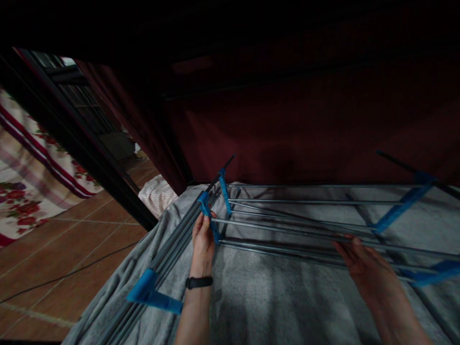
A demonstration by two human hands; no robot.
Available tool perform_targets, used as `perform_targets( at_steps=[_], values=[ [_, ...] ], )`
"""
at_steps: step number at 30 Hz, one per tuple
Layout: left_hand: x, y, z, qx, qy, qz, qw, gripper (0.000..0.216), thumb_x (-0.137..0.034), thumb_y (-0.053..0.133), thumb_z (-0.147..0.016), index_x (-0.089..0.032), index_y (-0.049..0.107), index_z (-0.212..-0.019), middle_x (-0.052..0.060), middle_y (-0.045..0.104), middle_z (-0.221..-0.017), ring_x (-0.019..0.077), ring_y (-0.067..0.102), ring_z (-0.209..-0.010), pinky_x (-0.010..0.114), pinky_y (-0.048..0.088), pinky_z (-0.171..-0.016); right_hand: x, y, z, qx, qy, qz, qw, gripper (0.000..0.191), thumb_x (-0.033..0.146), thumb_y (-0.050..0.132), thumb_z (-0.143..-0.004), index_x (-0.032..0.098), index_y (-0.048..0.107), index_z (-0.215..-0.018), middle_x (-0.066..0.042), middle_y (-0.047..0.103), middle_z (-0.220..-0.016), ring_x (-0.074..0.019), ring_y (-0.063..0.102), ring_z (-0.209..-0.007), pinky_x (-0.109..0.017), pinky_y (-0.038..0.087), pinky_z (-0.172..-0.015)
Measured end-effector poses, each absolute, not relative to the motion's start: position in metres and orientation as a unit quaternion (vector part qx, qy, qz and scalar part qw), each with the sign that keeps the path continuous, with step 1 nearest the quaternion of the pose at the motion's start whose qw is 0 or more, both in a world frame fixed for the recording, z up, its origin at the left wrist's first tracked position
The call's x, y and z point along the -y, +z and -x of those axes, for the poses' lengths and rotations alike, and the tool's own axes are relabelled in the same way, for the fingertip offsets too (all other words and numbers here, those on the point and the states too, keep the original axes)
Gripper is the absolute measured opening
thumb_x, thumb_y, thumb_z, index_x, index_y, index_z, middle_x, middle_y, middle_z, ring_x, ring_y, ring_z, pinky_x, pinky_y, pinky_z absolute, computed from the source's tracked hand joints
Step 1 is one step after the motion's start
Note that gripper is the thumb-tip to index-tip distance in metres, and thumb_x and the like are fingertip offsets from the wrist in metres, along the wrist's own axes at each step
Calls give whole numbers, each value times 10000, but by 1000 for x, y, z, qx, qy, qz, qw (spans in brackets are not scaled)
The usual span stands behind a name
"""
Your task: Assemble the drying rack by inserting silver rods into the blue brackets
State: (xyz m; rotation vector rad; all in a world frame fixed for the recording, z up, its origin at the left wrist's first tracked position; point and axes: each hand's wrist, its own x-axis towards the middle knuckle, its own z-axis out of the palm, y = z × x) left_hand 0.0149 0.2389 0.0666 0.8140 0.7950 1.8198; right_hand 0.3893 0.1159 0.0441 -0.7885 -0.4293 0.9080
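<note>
Grey metal rods run left to right between blue plastic brackets, making a rack frame that lies on a grey blanket. My left hand, with a dark band on its wrist, is closed round a blue bracket where a rod end meets it. Toward the right, my right hand has its fingers closed on one of the long rods from below. Another blue bracket spans the rods at the far right. Beside my left forearm lies a bundle of rods with a blue angled bracket.
The grey blanket covers the surface under the frame. Behind it hangs a dark red curtain. A dark post slants at left, beyond it a tiled floor with a thin cable and a floral cloth.
</note>
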Motion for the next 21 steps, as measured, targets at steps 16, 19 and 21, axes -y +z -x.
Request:
perform_targets(
  at_steps=[16, 19, 21],
  values=[
    [-241, 65, -17, -338, 747, -338, 462, 391, -403, 862, -705, -210, 760, -1030, -4, 710, -848, 105, 615, -798, 206, 485, -812, -117, 40, -385, 192, 407, 381, 807, 165, 286, 875, -677, 301, 726, -746, 43, 751, -899, -153, 715, -886, -370, 605, -910],
    [-241, 64, -18, -342, 749, -337, 456, 391, -415, 857, -705, -217, 761, -1028, -4, 722, -854, 111, 633, -824, 217, 487, -850, -118, 42, -383, 182, 413, 387, 804, 172, 308, 882, -668, 284, 721, -722, 37, 747, -897, -148, 712, -863, -360, 605, -910],
    [-243, 62, -19, -347, 753, -329, 452, 384, -418, 848, -713, -223, 758, -1030, 4, 738, -903, 126, 654, -882, 244, 483, -915, -118, 43, -383, 176, 420, 383, 804, 186, 305, 893, -652, 289, 724, -728, 43, 744, -896, -143, 710, -845, -359, 604, -917]
  ],
)
